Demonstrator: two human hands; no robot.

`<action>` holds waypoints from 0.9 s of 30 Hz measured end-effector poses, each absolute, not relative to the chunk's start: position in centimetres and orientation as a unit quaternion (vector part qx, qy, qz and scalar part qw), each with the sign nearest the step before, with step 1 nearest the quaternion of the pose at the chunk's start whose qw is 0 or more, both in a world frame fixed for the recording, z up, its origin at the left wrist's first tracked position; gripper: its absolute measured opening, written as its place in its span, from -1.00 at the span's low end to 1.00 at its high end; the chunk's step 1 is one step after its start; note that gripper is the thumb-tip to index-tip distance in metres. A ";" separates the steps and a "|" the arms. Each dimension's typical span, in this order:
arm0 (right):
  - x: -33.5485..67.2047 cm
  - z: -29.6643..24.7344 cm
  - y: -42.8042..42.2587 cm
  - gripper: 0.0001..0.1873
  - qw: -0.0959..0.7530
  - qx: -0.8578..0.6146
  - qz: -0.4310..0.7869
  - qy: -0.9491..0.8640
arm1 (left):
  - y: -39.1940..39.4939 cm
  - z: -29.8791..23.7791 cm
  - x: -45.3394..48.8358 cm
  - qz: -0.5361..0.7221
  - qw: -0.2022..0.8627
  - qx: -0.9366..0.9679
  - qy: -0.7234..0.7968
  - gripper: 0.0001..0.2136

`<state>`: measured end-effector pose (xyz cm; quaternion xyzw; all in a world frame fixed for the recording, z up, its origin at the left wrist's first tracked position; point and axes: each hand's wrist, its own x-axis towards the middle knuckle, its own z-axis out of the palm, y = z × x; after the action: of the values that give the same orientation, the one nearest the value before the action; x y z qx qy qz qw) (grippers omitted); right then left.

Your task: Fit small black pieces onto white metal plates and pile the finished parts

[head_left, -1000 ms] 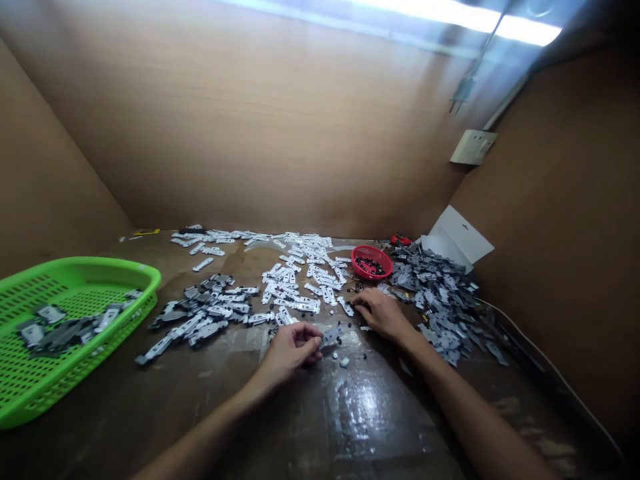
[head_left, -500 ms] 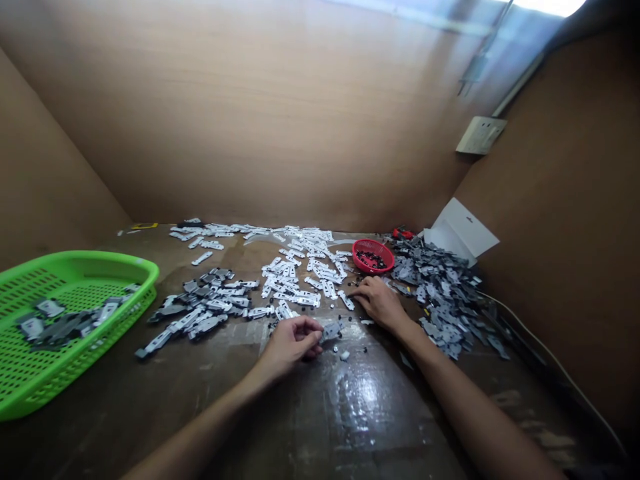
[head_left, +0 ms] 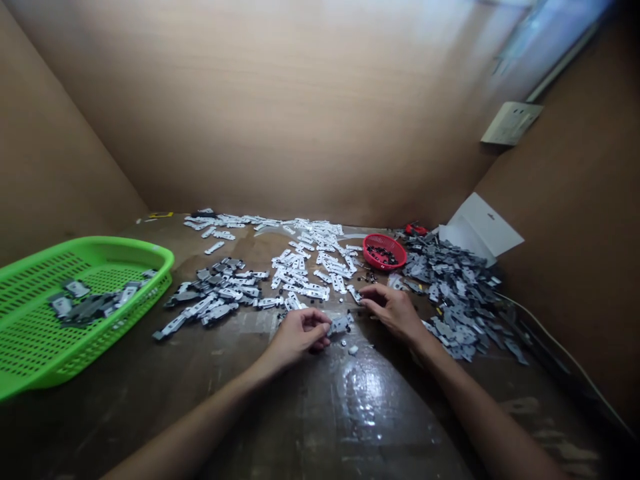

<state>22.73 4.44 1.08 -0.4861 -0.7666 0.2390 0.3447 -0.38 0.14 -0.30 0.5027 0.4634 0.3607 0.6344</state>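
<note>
My left hand (head_left: 300, 333) rests on the dark table with its fingers pinched on a small grey plastic part (head_left: 340, 325). My right hand (head_left: 393, 308) lies just to the right, fingers curled and tips pressed to the table among tiny black pieces; what they pinch is too small to make out. White flat parts (head_left: 313, 267) are spread behind both hands. A small red basket (head_left: 385, 251) with black bits stands just beyond my right hand.
A green perforated basket (head_left: 75, 303) holding several grey parts sits at the left. A pile of grey-and-white assembled pieces (head_left: 215, 300) lies left of centre, and a heap of dark grey parts (head_left: 457, 293) at the right. Brown board walls enclose the table; a cable (head_left: 560, 350) runs along the right.
The view has tilted down and shifted slightly. My right hand has drawn back a little toward my left hand. My left hand keeps its hold on the grey part.
</note>
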 end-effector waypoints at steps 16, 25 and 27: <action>20.4 1.0 2.6 -0.86 0.339 -0.387 0.220 -0.829 | 0.3 -0.2 -0.5 0.349 0.657 0.487 0.458 -0.73; 20.0 0.9 2.5 -0.93 0.357 -0.372 0.262 -0.816 | 0.5 -0.4 -0.7 0.362 0.656 0.468 0.469 -0.74; 20.1 1.0 2.5 -0.93 0.363 -0.378 0.282 -0.804 | 0.4 -0.3 -0.7 0.366 0.653 0.468 0.470 -0.75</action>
<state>20.06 2.47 1.03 -0.3776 -0.8039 0.2816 0.3632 -0.68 0.44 -0.35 0.4684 0.4702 0.3655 0.6526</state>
